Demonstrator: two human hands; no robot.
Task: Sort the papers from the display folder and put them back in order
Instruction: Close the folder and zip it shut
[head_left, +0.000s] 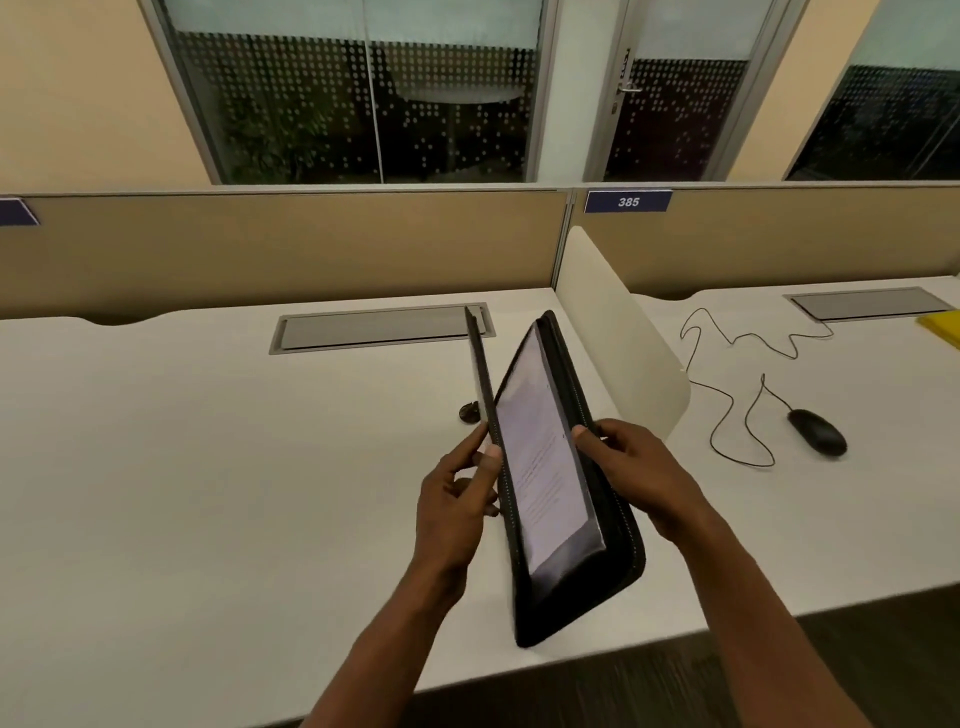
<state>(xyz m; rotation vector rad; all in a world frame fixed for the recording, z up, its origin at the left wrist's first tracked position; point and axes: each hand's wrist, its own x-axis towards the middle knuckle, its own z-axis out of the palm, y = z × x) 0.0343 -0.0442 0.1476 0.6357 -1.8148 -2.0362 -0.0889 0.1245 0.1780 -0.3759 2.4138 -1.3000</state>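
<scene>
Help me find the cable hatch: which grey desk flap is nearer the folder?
The grey flap right behind the folder; the other flap lies past the divider.

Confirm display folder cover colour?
Black display folder, clearest in the head view.

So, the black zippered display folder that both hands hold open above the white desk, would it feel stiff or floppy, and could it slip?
The black zippered display folder probably feels fairly stiff: its covers stand straight though the left hand and right hand grip only the edges. The glossy plastic sleeve inside looks slippery, so pages may slide. Held only by a pinch, the thin left cover could swing.
</scene>
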